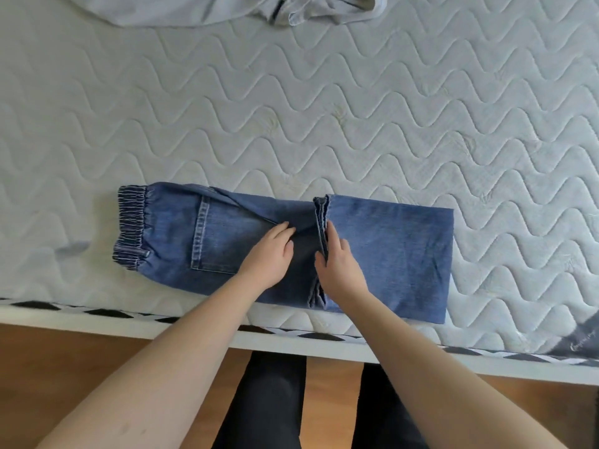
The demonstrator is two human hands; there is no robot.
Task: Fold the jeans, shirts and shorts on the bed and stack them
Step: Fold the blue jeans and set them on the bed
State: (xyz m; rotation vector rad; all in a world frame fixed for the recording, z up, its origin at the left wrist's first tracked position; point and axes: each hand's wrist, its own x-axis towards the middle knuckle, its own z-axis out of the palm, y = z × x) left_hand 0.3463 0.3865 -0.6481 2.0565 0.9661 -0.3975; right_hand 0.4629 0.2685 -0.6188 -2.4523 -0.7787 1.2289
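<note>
A person stands at the near edge of a bed point(356, 102), both bare forearms reaching over a pair of blue jeans point(389, 254) laid lengthwise along the quilted white mattress. The jeans lie close to the mattress edge, elastic waistband point(131, 226) to the left and a back pocket point(214, 238) facing up. The leg ends have been folded back over from the right, so the hems point(321, 222) sit about midway along the garment.

The left hand point(270, 254) rests flat on the denim just right of the pocket, its fingers point(282, 229) straight and relaxed, grasping nothing. The right hand point(338, 262) lies on the folded-over leg panel with its fingers point(332, 236) extended along the line of hems, pressing down rather than gripping; the thumb points toward the left hand. The two hands are near each other, not touching.

A rumpled pale grey garment point(194, 9) lies at the far edge of the mattress, well apart from the jeans. Below the bed frame, a wooden floor point(64, 367) and the person's dark-trousered legs point(269, 400) are visible.
</note>
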